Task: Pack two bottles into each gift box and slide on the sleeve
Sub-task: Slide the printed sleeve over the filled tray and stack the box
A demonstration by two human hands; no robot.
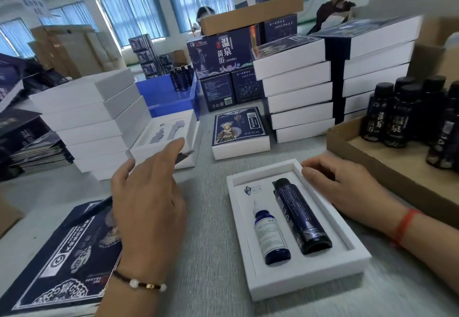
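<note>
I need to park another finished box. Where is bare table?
Bare grey table lies between the flat sleeves and the open box, under the left hand. Crowded: white stacks, bottle tray.

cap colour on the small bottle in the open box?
White cap on the small bottle, whose body is dark blue. Head view, the only one.

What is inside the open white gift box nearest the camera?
The gift box holds a small blue bottle and, on its right, a taller dark bottle, each lying in a cutout of the white insert. What lies beneath the insert is hidden.
</note>
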